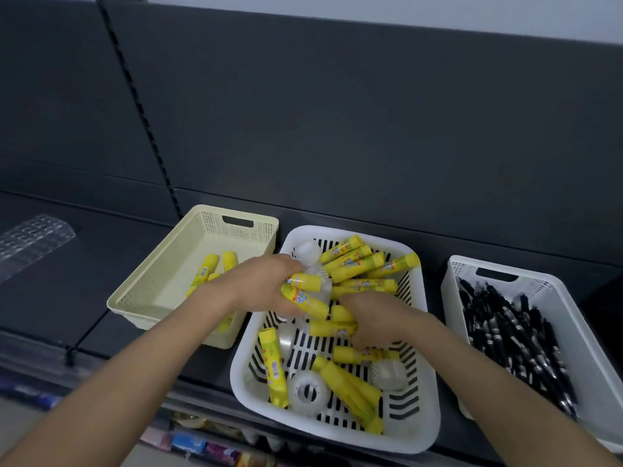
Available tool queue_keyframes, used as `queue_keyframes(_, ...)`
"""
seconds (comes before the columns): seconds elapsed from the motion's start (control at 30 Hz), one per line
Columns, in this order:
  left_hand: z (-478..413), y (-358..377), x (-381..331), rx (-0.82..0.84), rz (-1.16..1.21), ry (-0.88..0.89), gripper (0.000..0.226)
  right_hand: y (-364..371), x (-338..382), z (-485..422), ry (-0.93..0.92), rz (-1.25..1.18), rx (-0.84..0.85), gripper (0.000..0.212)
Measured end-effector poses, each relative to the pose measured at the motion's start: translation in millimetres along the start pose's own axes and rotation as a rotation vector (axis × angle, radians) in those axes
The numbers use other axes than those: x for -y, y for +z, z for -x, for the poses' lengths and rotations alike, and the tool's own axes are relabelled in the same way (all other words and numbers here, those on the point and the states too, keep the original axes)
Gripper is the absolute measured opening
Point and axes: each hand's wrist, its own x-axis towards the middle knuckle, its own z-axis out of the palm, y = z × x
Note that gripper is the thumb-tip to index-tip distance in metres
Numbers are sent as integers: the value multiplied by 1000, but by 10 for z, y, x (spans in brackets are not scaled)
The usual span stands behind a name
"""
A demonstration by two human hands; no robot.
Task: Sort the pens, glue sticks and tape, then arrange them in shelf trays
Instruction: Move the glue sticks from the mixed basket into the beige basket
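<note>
Here, left hand (266,284) clutching two glue sticks (308,299), right hand (377,318) curled on another

I see three trays side by side on the shelf (101,264). Left tray (161,281): a few glue sticks (205,269). Middle basket (424,348): glue sticks mixed with tape rolls (308,392). Right tray (573,318): pens (515,338). Both my hands are in the middle basket, left hand (266,284) behind right hand (381,318).
</note>
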Motion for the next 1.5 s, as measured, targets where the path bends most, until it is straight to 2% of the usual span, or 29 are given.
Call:
queue_keyframes(0.13, 5, -36, -4, -108, 150, -120, 34, -198, -70, 41, -20, -175, -92, 19)
queue_keyframes(0.23, 25, -15, 21, -208, 248, -219, 37, -288, -102, 61, 32, -452, -93, 17)
queue_keyframes(0.37, 68, 20, 73, -324, 280, -248, 39, -291, -81, 7, 45, -782, -112, 5)
queue_keyframes(0.47, 109, 10, 138, -368, 295, -249, 37, -316, 40, -37, 63, -943, -131, 12)
queue_keyframes(0.53, 140, -28, 207, -399, 302, -254, 37, -353, 156, -67, 54, -1063, -148, 9)
queue_keyframes(0.6, 178, -83, 308, -419, 309, -270, 37, -394, 264, -135, 45, -1159, -170, 1)
queue_keyframes(0.67, 225, -138, 446, -420, 293, -293, 38, -438, 384, -229, 64, -1199, -215, 3)
queue_keyframes(0.73, 279, -169, 621, -402, 261, -329, 38, -484, 512, -347, 94, -1223, -276, 13)
queue_keyframes(0.83, 365, -176, 930, -349, 212, -420, 44, -537, 728, -529, 104, -1267, -337, 7)
queue_keyframes(1.07, 521, -85, 1428, -188, 34, -571, 49, -579, 1258, -990, 156, -1275, -395, 7)
queue_keyframes(1.23, 519, -49, 1617, -169, 111, -474, 57, -555, 1509, -1253, 185, -1196, -385, 9)
queue_keyframes(1.33, 562, -133, 1682, -181, 153, -438, 65, -531, 1563, -1379, 201, -973, -409, 2)
queue_keyframes(1.4, 596, -193, 1699, -174, 133, -403, 64, -519, 1566, -1466, 222, -720, -412, 19)
queue_keyframes(1.5, 631, -265, 1678, -163, 70, -368, 59, -489, 1622, -1571, 226, -364, -418, 28)
